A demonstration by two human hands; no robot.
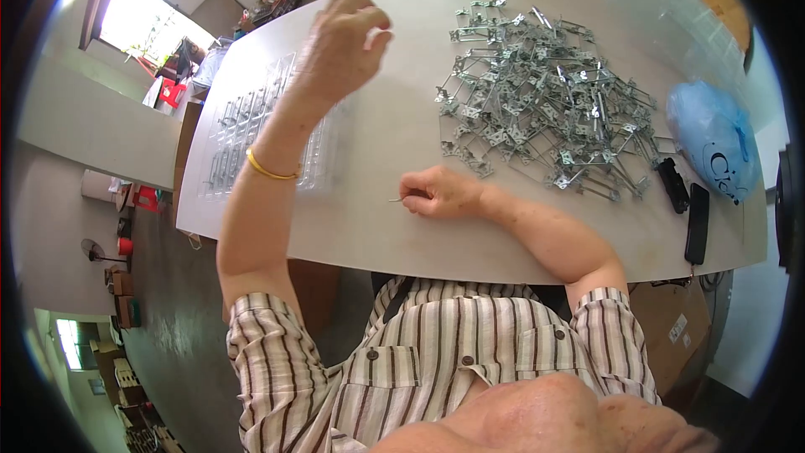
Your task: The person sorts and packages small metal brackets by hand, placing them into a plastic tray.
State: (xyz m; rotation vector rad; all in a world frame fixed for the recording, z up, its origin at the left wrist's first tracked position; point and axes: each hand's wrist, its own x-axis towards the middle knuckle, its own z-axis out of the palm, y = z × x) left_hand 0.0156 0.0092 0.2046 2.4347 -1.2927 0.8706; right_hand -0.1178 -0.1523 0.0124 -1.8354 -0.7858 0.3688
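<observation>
My left hand (344,46) is raised above the far right corner of a clear plastic tray (323,164). Its fingers are curled, slightly blurred, and whatever they might hold is hidden. Rows of small metal parts (243,122) lie in the tray. On the table (377,130) near its front edge rests my right hand (440,193), closed, with a thin metal end (394,200) sticking out past its fingers. Just beyond that hand spreads a large heap of metal brackets with rods (537,92), tangled together.
A blue plastic bag (711,138) sits at the table's right side, beside a black phone-like object (697,225) and a smaller black item (672,185). Clear plastic packaging (662,13) lies at the back right. A cardboard box (679,331) stands below the table.
</observation>
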